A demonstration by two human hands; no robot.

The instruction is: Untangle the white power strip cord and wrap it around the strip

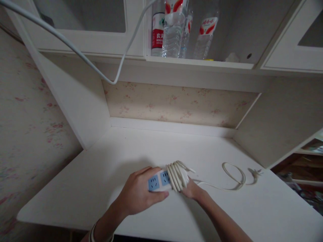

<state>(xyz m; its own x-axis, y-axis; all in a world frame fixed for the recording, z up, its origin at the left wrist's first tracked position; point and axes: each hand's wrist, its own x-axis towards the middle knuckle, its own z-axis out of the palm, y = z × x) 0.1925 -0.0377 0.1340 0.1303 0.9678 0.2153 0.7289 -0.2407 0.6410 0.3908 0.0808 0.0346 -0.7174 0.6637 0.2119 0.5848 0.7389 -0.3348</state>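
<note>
A white power strip (153,183) with blue socket faces is held just over the white desk. My left hand (138,191) is closed around its left end, thumb along the near side. Several turns of cream cord (176,176) wrap the strip's right part. At that end is my right hand (190,190), closed against the wrapped cord and strip; most of its fingers are hidden behind them. The loose cord (242,178) trails right across the desk in a loop, ending in a plug (256,173).
The white desk (141,144) has side panels and a back ledge. Above it, a shelf (202,64) holds several plastic bottles (174,32) between cabinet doors. A grey-white cable (83,60) hangs at the upper left. Shelves with items stand at the far right.
</note>
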